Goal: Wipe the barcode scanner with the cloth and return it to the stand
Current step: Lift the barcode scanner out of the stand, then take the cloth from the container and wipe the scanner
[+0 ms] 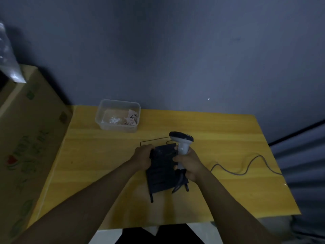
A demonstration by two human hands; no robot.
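Observation:
The barcode scanner is white with a dark head and stands upright above the middle of the yellow table. My right hand is closed around its handle. Just left of it sits a dark slatted stand with a thin wire frame and short legs; the scanner touches its right edge. My left hand grips the stand's upper left corner. A crumpled pale cloth lies in a clear plastic tub at the back; I cannot tell its material for sure.
The clear plastic tub stands at the table's back left. A grey cable snakes from the scanner across the right of the table. A large cardboard box stands against the table's left side. A grey wall rises close behind.

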